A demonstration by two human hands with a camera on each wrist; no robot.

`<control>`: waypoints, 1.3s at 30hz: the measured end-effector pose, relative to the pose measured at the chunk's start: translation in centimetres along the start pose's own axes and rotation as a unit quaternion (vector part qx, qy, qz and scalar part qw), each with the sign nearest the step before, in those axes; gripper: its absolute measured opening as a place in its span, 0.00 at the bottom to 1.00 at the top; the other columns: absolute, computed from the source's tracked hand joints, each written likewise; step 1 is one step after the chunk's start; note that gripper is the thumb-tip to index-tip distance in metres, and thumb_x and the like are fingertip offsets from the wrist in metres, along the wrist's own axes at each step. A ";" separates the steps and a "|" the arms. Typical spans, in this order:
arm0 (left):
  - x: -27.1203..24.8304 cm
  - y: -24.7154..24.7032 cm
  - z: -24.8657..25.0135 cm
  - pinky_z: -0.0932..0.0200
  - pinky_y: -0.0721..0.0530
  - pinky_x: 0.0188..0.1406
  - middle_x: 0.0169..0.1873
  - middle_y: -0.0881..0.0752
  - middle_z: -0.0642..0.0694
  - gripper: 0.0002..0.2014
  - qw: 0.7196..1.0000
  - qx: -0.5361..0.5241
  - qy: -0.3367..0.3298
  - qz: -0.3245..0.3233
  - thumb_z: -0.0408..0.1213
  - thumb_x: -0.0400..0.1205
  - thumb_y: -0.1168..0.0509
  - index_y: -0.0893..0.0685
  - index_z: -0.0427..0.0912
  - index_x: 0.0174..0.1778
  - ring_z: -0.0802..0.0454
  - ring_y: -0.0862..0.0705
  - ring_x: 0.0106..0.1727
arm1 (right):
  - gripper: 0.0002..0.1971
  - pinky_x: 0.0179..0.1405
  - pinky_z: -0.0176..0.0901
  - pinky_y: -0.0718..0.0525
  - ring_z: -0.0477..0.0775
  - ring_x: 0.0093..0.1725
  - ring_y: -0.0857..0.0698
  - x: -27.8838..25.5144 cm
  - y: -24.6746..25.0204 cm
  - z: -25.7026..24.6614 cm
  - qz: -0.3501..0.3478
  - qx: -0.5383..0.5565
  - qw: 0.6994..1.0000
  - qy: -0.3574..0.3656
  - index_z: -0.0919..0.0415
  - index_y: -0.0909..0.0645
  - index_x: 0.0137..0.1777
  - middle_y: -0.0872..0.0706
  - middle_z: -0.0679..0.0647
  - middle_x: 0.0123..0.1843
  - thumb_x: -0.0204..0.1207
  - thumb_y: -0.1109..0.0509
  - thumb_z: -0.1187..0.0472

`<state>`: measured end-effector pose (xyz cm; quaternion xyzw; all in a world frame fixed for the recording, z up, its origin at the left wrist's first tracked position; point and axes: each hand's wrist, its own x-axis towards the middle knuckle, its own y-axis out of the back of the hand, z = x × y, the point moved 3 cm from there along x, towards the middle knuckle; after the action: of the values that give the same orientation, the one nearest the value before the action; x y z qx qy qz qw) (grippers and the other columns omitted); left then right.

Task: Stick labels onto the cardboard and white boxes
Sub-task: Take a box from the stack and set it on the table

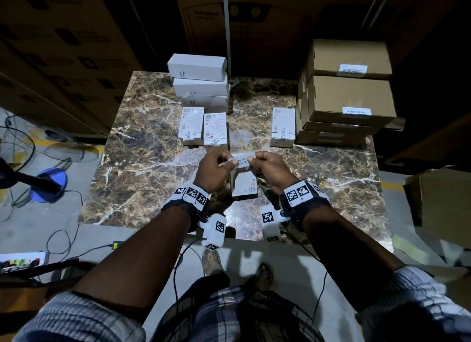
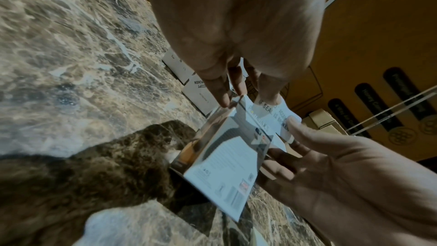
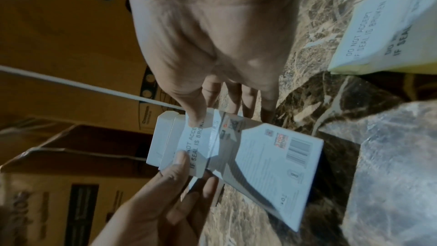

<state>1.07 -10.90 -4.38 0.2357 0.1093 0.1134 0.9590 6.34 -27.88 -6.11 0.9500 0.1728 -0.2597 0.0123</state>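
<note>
Both hands hold a white label (image 1: 242,159) printed "DO NOT ACCEPT IF SEAL IS BROKEN" by its two ends. My left hand (image 1: 233,161) pinches the left end and my right hand (image 1: 252,159) pinches the right end. Under them a small white box (image 1: 244,187) lies flat on the marble table (image 1: 153,163). In the right wrist view the label (image 3: 196,145) lies over the far end of the box (image 3: 272,166), between the right hand (image 3: 212,117) and left hand (image 3: 191,169). I cannot tell whether it touches the box. The left wrist view shows the same label (image 2: 276,117), box (image 2: 227,171) and both hands.
Two labelled white boxes (image 1: 204,127) stand behind the hands, and another (image 1: 283,127) is to the right. Long white boxes (image 1: 198,81) are stacked at the back left. Labelled cardboard boxes (image 1: 349,97) are stacked at the back right. Large cartons surround the table.
</note>
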 end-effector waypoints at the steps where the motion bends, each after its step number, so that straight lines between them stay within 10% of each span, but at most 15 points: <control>1: -0.1 0.1 -0.1 0.57 0.19 0.54 0.51 0.14 0.46 0.07 1.000 -0.002 0.001 -0.001 0.38 0.80 0.27 0.17 0.40 0.42 0.52 0.16 0.53 | 0.06 0.39 0.45 0.17 0.55 0.37 0.14 -0.1 0.0 0.1 0.011 -0.024 1.000 0.017 0.68 0.14 0.50 0.11 0.62 0.42 0.81 0.27 0.64; 13: -1.1 0.8 -0.4 0.62 0.18 0.57 0.52 0.13 0.49 0.04 0.999 -0.030 -0.022 0.025 0.35 0.77 0.25 0.13 0.45 0.40 0.56 0.15 0.56 | 0.09 0.38 0.38 0.14 0.52 0.40 0.13 -1.6 -0.6 -0.7 0.098 -0.156 0.973 0.137 0.54 0.17 0.36 0.11 0.54 0.40 0.74 0.22 0.64; 17: -1.4 0.9 -0.6 0.67 0.17 0.51 0.50 0.12 0.47 0.02 0.998 -0.016 -0.036 0.043 0.35 0.78 0.25 0.12 0.42 0.41 0.54 0.14 0.53 | 0.05 0.57 0.44 0.17 0.52 0.58 0.15 -1.8 -0.5 -0.3 0.102 -0.221 0.956 0.163 0.58 0.15 0.39 0.14 0.54 0.60 0.72 0.20 0.62; 29: -1.5 0.7 -0.6 0.64 0.14 0.53 0.53 0.12 0.46 0.07 0.997 0.007 -0.044 0.056 0.35 0.81 0.28 0.11 0.39 0.53 0.53 0.12 0.52 | 0.05 0.44 0.12 0.28 0.51 0.64 0.16 -1.9 -0.1 -0.3 0.071 -0.228 0.954 0.183 0.60 0.16 0.43 0.13 0.55 0.66 0.73 0.21 0.65; 32: -1.5 0.8 -0.8 0.74 0.18 0.52 0.56 0.12 0.47 0.13 0.998 0.010 -0.039 0.051 0.34 0.81 0.29 0.13 0.39 0.61 0.56 0.13 0.54 | 0.06 0.49 0.19 0.24 0.50 0.66 0.17 -1.5 0.1 -0.4 0.032 -0.239 0.957 0.158 0.58 0.17 0.42 0.15 0.53 0.69 0.74 0.21 0.63; 35: -1.4 0.5 -1.1 0.57 0.15 0.62 0.61 0.13 0.45 0.18 0.999 0.023 -0.044 0.008 0.26 0.78 0.28 0.14 0.40 0.64 0.52 0.14 0.60 | 0.06 0.55 0.43 0.15 0.55 0.63 0.14 -1.3 0.5 -0.7 -0.013 -0.273 0.955 0.116 0.57 0.18 0.44 0.14 0.54 0.65 0.77 0.23 0.60; 39: -1.8 -0.2 -1.1 0.52 0.15 0.64 0.65 0.17 0.43 0.23 0.999 0.037 -0.031 -0.017 0.20 0.75 0.28 0.15 0.40 0.66 0.49 0.16 0.65 | 0.07 0.50 0.46 0.17 0.56 0.54 0.14 -1.6 0.6 -0.7 -0.046 -0.338 0.934 0.105 0.60 0.18 0.54 0.14 0.54 0.54 0.80 0.26 0.59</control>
<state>-0.92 -11.10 -5.13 0.2728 0.0880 0.0854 0.9542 5.62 -28.89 -4.78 0.9027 0.2940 -0.0847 0.3025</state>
